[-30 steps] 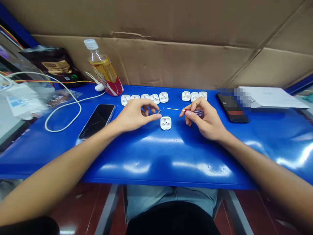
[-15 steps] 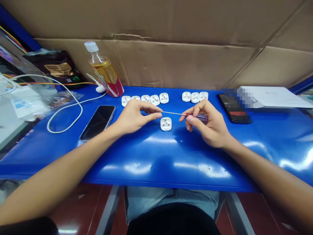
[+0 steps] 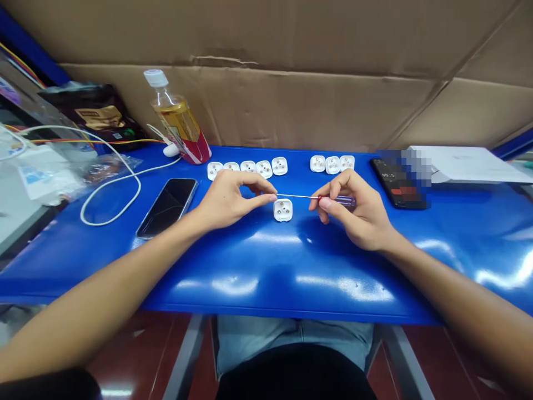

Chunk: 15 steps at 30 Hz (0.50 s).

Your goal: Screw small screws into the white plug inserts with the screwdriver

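My right hand (image 3: 353, 214) is closed around the handle of a small screwdriver (image 3: 310, 196), whose thin shaft points left. My left hand (image 3: 231, 199) pinches thumb and forefinger together at the shaft's tip; what it holds there is too small to make out. A white plug piece (image 3: 282, 210) with brass contacts lies on the blue table (image 3: 270, 266) just below the shaft, between both hands. Further back stands a row of several white plug pieces (image 3: 247, 166), and a second group of three plug pieces (image 3: 332, 163) to the right.
A black phone (image 3: 167, 206) lies left of my left hand, with a looped white cable (image 3: 120, 186) beyond it. A tilted drink bottle (image 3: 179, 119) leans at the back left. Another phone (image 3: 395, 180) and a white box (image 3: 466, 165) sit at the right. Cardboard (image 3: 291, 105) walls the back.
The screwdriver tip and my left fingertips have come together: a second ago there was a small gap. Both hands have sunk slightly toward the single plug piece.
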Available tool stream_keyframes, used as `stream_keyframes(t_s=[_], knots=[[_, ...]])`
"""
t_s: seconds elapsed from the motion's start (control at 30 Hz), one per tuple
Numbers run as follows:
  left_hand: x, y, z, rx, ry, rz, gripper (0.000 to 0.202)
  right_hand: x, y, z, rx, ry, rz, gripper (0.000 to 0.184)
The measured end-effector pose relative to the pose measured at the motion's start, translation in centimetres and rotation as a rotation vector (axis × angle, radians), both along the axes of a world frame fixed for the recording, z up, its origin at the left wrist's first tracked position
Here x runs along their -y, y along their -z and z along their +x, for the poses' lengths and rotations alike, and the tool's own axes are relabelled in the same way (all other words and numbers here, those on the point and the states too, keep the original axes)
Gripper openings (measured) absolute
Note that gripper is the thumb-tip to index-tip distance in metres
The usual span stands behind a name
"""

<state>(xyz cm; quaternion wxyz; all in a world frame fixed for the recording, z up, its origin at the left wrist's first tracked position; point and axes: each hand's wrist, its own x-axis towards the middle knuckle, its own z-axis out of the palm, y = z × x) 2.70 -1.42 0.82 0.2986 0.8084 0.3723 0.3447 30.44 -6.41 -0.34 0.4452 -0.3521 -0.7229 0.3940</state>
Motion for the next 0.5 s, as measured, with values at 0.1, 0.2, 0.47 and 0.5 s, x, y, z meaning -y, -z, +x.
stream_keyframes(t_s=[0.1,0.2,0.47,0.5], knots=[[0.04,0.06,-0.01,0.002,0.024,-0.024,0.021,0.18,0.0,0.26,0.048,-0.005,0.06,0.019],[0.18,-0.03,0.13,0.014,0.047,-0.016,0.022,0.36,-0.05,0.39,0.079,0.019,0.101,0.018],[-0.04,0.28,-0.09,-0.037,0.105,0.049,0.029,0.39,-0.13,0.26,0.064,0.035,0.078,0.019],[-0.18,0.42,-0.22,-0.05,0.112,0.059,0.035,0.4,-0.11,0.27,0.065,0.041,0.073,0.019]])
